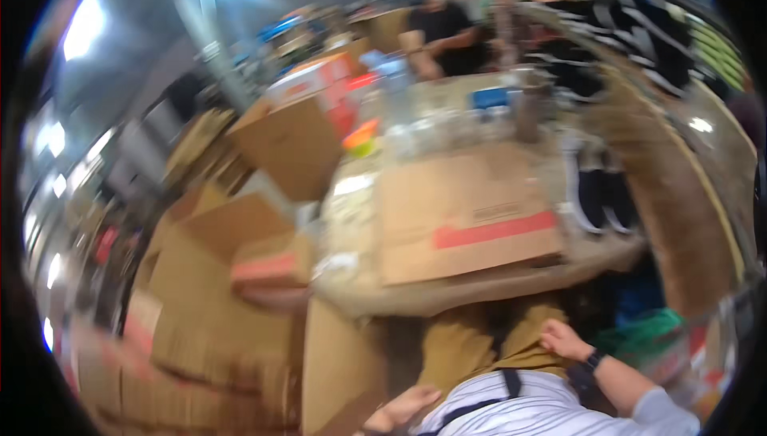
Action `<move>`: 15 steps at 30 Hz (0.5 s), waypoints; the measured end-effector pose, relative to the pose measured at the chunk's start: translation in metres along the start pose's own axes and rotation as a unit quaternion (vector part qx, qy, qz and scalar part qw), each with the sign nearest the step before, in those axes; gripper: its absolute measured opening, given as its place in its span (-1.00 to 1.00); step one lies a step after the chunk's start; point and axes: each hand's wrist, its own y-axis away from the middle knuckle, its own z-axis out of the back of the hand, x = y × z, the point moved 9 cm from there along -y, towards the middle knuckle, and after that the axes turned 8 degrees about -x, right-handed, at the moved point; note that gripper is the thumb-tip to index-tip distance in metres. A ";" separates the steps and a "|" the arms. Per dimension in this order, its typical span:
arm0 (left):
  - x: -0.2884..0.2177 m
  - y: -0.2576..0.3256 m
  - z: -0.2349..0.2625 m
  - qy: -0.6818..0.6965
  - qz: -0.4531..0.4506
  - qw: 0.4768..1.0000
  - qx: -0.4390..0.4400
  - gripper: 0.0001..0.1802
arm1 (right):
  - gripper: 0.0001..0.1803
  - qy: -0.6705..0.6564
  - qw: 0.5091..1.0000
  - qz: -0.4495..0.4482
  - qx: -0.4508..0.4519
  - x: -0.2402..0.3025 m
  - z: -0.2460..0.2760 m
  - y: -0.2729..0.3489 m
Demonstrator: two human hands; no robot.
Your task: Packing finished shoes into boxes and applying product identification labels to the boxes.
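My right hand [566,340] is over my right thigh, its fingers curled in, with nothing visible in them. Low at my left hip is my left hand [411,406]; its fingers are too blurred to read, and nothing can be made out in it. In front of me a brown cardboard piece with a red band [471,220] lies flat on the cloth-covered table [479,280]. A pair of black shoes with white soles [599,192] rests to its right. Neither hand touches the cardboard or the shoes.
Large open cartons [216,300] stand on the left, with a small red-banded box [272,264] among them. Clear bottles [395,89] and a blue box [491,99] occupy the table's far side. Another person [443,33] sits beyond. More shoes [571,69] fill a rack at right.
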 end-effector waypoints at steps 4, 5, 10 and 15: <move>-0.053 -0.029 0.007 -0.298 -0.081 0.940 -0.142 -0.60 | -0.87 -0.036 0.998 0.017 -0.047 -0.033 0.035 -0.015; -0.062 -0.028 0.010 -0.334 -0.083 0.923 -0.171 -0.61 | -0.77 0.070 0.993 0.060 -0.074 -0.023 0.036 -0.023; -0.121 -0.009 0.019 -0.426 -0.293 0.734 -0.440 -0.57 | -0.38 0.510 0.822 0.213 -0.134 0.035 0.019 -0.028; -0.092 -0.078 0.032 -0.503 -0.154 0.776 -0.348 -0.70 | -0.62 0.601 0.798 0.002 -0.038 0.006 0.009 -0.058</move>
